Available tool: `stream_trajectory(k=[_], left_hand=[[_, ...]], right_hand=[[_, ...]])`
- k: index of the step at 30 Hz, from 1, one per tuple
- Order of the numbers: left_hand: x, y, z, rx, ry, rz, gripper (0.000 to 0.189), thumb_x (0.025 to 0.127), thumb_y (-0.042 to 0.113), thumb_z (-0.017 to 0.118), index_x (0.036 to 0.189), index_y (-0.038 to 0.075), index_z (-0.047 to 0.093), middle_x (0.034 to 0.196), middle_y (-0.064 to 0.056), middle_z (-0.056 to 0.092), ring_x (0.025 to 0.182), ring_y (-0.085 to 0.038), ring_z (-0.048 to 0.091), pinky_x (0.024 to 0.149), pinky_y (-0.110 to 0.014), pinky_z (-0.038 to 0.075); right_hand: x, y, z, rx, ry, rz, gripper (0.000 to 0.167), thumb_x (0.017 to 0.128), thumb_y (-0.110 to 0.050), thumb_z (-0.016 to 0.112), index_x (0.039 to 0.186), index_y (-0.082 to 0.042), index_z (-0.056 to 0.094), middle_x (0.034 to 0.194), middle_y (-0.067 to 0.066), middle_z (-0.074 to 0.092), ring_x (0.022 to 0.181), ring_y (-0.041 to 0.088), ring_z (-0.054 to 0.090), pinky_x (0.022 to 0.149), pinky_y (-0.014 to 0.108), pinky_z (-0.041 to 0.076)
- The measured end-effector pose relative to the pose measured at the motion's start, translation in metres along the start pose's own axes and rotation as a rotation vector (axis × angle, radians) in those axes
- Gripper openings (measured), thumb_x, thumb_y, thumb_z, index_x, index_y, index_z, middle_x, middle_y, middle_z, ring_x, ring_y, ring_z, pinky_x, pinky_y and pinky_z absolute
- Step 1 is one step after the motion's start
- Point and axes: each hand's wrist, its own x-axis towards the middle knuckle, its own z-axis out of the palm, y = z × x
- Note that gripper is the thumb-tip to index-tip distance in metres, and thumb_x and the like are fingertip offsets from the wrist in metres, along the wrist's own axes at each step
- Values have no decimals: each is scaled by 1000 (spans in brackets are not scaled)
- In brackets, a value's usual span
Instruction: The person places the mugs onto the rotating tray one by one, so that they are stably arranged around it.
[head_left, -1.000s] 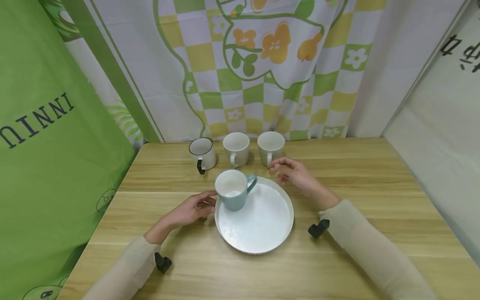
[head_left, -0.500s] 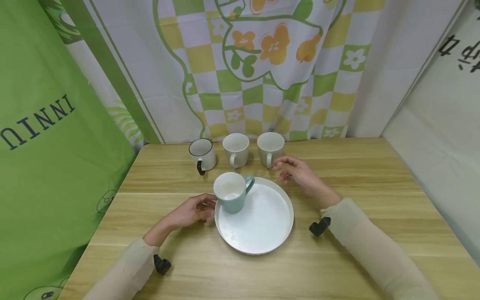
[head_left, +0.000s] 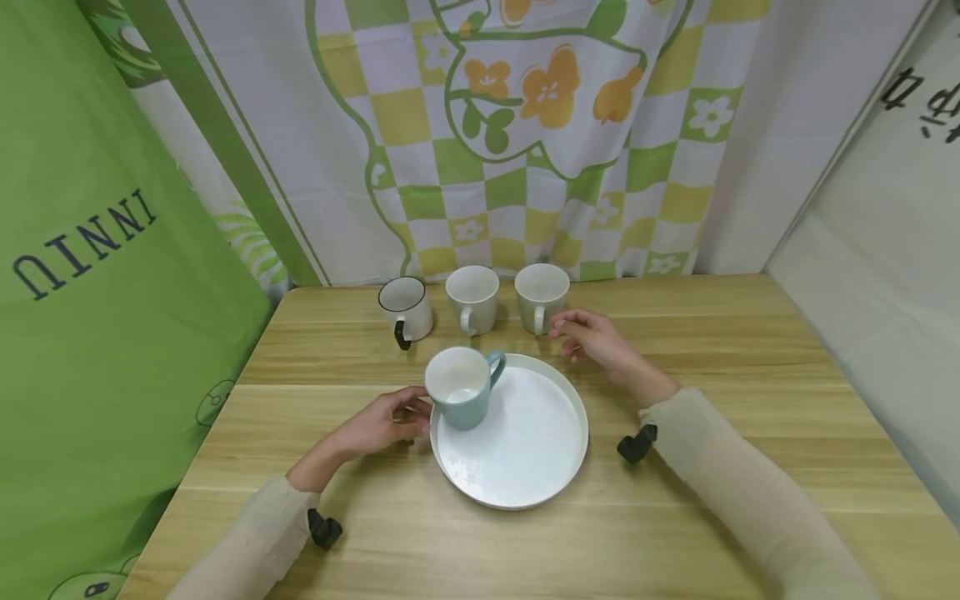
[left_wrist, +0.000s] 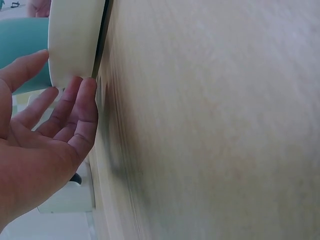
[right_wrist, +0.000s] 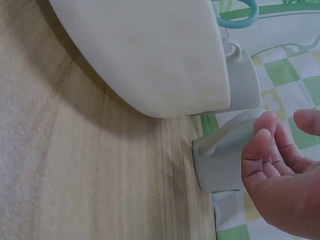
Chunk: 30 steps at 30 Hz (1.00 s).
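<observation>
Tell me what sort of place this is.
Probably a small indoor tabletop space, perhaps a staged one: a wooden table, a checked curtain hanging behind it, and a green printed cloth along its left side.

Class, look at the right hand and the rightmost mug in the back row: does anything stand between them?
Nothing visible does. The right hand is right beside the handle of the rightmost mug; the tray lies nearer the person.

We see a blue-green mug (head_left: 463, 410), white inside, a white tray (head_left: 517, 446), 2 plain whitish mugs (head_left: 482, 313), 1 black-trimmed white mug (head_left: 418, 320), beige sleeves (head_left: 750, 492), a streaky light-brown table (head_left: 750, 358), and a green-yellow-white checked curtain (head_left: 457, 162) with orange flowers (head_left: 551, 87).
</observation>
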Motion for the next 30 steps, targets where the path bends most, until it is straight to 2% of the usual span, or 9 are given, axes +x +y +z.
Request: stream_trajectory(k=[10, 16, 19, 26, 30], left_hand=[[-1, 1, 1, -8, 6, -11, 61, 96, 11, 67, 149, 4, 39, 133, -25, 59, 123, -38, 59, 93, -32, 56], [-2, 2, 1, -17, 5, -1, 61, 95, 11, 67, 149, 3, 40, 132, -25, 60, 122, -39, 60, 93, -32, 56], [-2, 2, 1, -18, 4, 1, 61, 95, 10, 67, 149, 3, 40, 132, -25, 60, 121, -38, 60, 92, -31, 56], [-1, 1, 2, 1, 9, 8, 58, 95, 12, 68, 147, 3, 42, 131, -25, 61, 122, -38, 59, 92, -29, 55], [-1, 0, 2, 14, 12, 12, 58, 95, 12, 68, 147, 3, 43, 131, -24, 61, 123, -38, 59, 92, -29, 55]], right_hand=[[4, -2, 2, -52, 9, 10, 35, 105, -24, 50, 130, 1, 53, 104, -2, 63, 83, 19, 63, 71, 26, 50], [10, -2, 5, -72, 19, 13, 34, 105, -23, 50, 130, 0, 54, 122, 19, 61, 79, 16, 61, 72, 29, 51], [13, -1, 5, -79, 22, 8, 34, 105, -23, 50, 128, 1, 54, 125, 24, 59, 78, 15, 61, 72, 30, 51], [20, 1, 7, -101, 27, -5, 29, 104, -20, 51, 121, 4, 57, 117, 21, 60, 76, 14, 59, 70, 27, 50], [22, -1, 9, -128, 43, 5, 30, 103, -21, 53, 121, 2, 58, 111, 14, 61, 77, 14, 60, 72, 28, 51]])
